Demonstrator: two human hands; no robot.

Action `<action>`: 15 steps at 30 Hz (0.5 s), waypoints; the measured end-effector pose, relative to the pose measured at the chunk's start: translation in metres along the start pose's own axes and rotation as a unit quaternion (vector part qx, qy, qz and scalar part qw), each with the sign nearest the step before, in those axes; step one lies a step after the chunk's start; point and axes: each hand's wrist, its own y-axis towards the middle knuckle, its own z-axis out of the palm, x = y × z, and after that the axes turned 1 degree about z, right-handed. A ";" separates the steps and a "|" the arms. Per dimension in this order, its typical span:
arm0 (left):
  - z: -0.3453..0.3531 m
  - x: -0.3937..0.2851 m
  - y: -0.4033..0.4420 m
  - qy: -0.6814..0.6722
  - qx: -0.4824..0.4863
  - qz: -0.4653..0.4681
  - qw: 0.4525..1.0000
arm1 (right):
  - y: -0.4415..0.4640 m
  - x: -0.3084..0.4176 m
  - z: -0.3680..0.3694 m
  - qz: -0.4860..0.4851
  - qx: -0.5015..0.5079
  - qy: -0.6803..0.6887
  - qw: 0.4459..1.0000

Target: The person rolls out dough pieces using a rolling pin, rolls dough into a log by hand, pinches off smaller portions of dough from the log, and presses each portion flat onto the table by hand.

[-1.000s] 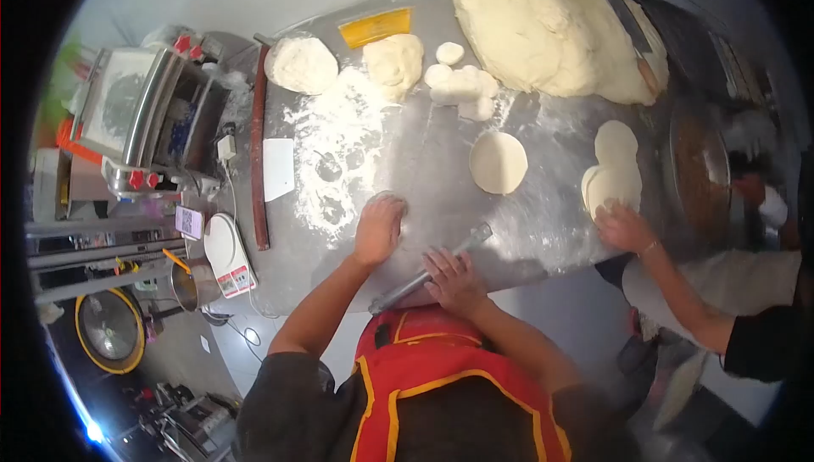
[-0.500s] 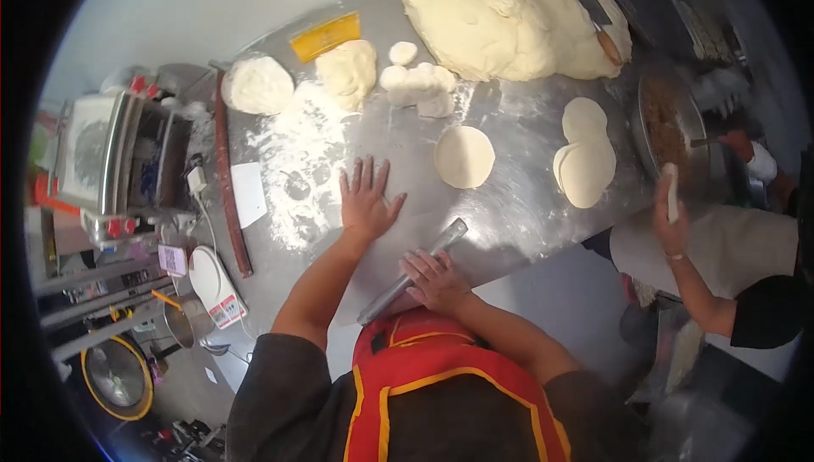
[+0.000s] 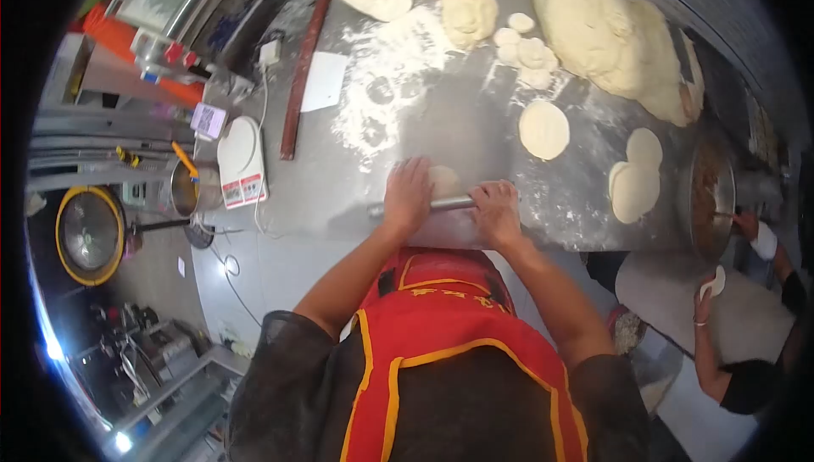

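Note:
A metal rolling pin (image 3: pixel 449 203) lies crosswise near the table's front edge. My left hand (image 3: pixel 409 193) rests over its left part, palm on the pin and fingers reaching beyond it. Around the right end, my right hand (image 3: pixel 498 212) has its fingers closed. Between my hands, just beyond the pin, is a small dough piece (image 3: pixel 443 180), partly hidden. A rolled round wrapper (image 3: pixel 543 130) lies to the right, and overlapping dough rounds (image 3: pixel 635 186) are farther right. Several small dough pieces (image 3: pixel 527 53) sit behind, beside a larger dough lump (image 3: pixel 468 19).
A big dough mass (image 3: pixel 593 30) fills the back right. Left are a reddish-brown stick (image 3: pixel 309 64), white card (image 3: pixel 324 80) and scale (image 3: pixel 242 157). A bowl of filling (image 3: pixel 708 191) stands right, where a co-worker's hand (image 3: pixel 704 301) holds a wrapper.
My view has shifted, so the table contents sit elsewhere in it. My left hand, spread flat on the table before, is now over the pin. The pin has turned from slanted to nearly crosswise.

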 end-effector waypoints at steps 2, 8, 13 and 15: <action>-0.006 0.003 -0.022 0.079 -0.016 -0.060 0.995 | 0.000 0.009 0.013 0.016 -0.050 0.002 0.999; -0.014 0.015 0.000 0.089 0.043 -0.066 0.993 | 0.024 0.005 0.033 0.050 -0.131 -0.022 0.990; -0.012 0.034 0.085 0.161 0.016 -0.025 0.987 | 0.109 -0.019 0.011 0.063 -0.106 -0.131 0.984; -0.013 0.038 0.113 0.161 -0.001 -0.020 0.987 | 0.136 -0.030 0.008 0.062 -0.126 -0.147 0.979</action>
